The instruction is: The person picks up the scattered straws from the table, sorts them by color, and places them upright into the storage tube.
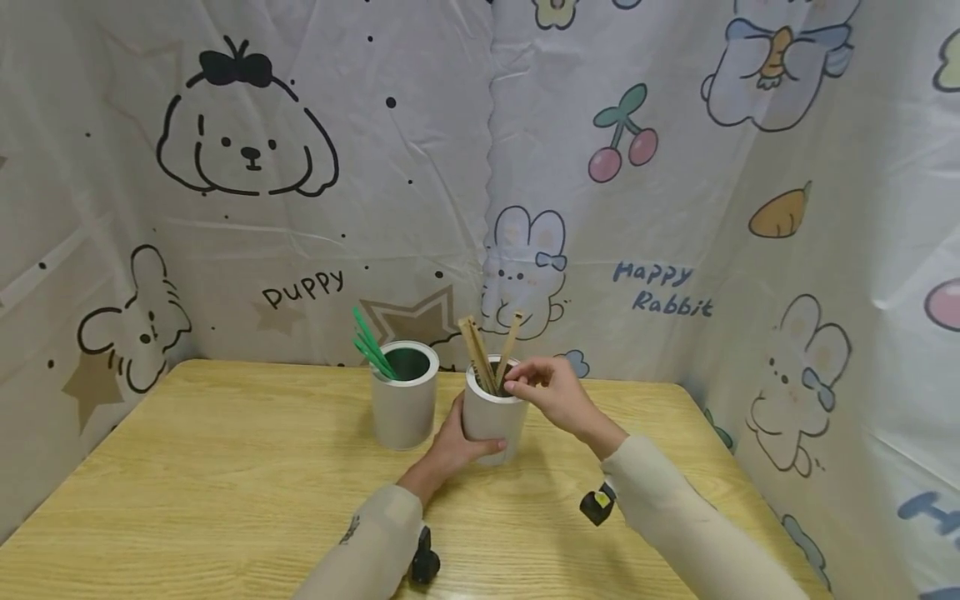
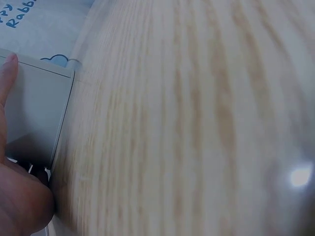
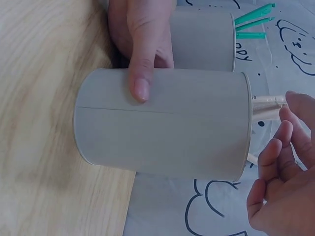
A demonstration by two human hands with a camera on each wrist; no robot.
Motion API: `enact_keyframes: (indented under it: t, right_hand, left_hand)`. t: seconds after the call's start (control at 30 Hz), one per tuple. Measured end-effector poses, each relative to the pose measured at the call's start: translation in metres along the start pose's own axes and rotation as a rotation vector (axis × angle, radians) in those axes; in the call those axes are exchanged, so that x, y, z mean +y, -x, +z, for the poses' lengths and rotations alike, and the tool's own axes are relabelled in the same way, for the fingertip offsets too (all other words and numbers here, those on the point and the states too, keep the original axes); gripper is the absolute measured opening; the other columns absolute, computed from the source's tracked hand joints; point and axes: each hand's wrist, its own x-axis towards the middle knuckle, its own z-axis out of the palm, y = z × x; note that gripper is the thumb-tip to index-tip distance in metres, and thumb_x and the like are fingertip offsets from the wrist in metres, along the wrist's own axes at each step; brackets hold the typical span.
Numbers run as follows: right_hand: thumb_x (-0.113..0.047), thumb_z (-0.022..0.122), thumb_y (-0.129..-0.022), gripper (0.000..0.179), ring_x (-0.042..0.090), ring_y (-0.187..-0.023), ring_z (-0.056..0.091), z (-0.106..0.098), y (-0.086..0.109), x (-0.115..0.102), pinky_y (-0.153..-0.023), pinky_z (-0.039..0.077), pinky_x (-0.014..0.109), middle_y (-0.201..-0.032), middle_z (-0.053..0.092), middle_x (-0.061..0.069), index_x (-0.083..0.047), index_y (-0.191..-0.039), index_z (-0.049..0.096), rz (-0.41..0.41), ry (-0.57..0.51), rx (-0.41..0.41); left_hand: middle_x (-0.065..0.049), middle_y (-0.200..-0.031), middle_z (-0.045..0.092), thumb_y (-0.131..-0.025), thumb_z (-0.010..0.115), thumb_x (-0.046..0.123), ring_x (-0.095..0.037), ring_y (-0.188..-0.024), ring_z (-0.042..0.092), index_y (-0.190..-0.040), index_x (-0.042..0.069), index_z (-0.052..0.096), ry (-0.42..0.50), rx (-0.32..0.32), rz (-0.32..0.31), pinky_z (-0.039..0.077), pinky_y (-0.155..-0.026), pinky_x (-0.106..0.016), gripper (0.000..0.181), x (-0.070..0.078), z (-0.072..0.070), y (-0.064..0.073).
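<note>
My left hand [image 1: 459, 437] grips the lower part of a light grey cylindrical holder [image 1: 492, 429], its thumb lying across the front. Several slim tan sticks [image 1: 480, 357] lean inside, their tops above the rim. My right hand [image 1: 555, 390] is at the holder's right rim, beside the sticks. In the right wrist view, its thumb and index finger [image 3: 290, 115] are slightly apart with nothing visible between them. Close on the left, a second grey holder [image 1: 403, 408] contains several thin green sticks [image 1: 372, 348] leaning left. The left wrist view shows only part of the gripped holder [image 2: 42, 108].
Both holders stand toward the back of a light wooden table [image 1: 225, 467]. Behind it and along the sides hangs a white curtain [image 1: 420, 150] printed with cartoon animals. Each wrist carries a small black camera [image 1: 597, 504].
</note>
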Motion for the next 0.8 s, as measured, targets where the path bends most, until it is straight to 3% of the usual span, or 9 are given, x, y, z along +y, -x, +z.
enact_keyframes:
  t: [0.27, 0.6, 0.8]
  right_hand:
    - [-0.011, 0.073, -0.093, 0.009, 0.009, -0.069, 0.051, 0.0, 0.014, -0.001, -0.062, 0.043, 0.021, -0.078, 0.061, 0.002, -0.003, -0.096, 0.075, -0.018, -0.004, -0.036]
    - [-0.01, 0.072, -0.092, 0.01, 0.009, -0.07, 0.052, 0.001, 0.019, -0.003, -0.062, 0.045, 0.022, -0.077, 0.061, 0.0, -0.001, -0.097, 0.075, -0.024, 0.007, -0.035]
    - [-0.01, 0.072, -0.093, 0.011, 0.008, -0.069, 0.052, 0.004, 0.022, -0.005, -0.062, 0.044, 0.022, -0.078, 0.062, 0.005, 0.0, -0.097, 0.075, -0.039, -0.013, -0.048]
  left_hand:
    - [-0.02, -0.157, 0.039, -0.079, 0.086, 0.016, -0.042, -0.139, 0.044, -0.161, 0.011, 0.017, -0.002, 0.024, 0.008, 0.033, -0.116, -0.061, 0.107, 0.0, 0.0, 0.001]
    - [-0.019, -0.159, 0.036, -0.08, 0.086, 0.016, -0.041, -0.141, 0.042, -0.161, 0.011, 0.015, 0.009, 0.0, -0.003, 0.032, -0.117, -0.061, 0.108, 0.001, -0.003, -0.004]
    - [-0.018, -0.159, 0.037, -0.08, 0.086, 0.017, -0.04, -0.142, 0.042, -0.161, 0.012, 0.017, 0.007, -0.002, -0.013, 0.032, -0.118, -0.06, 0.106, -0.001, -0.005, -0.003]
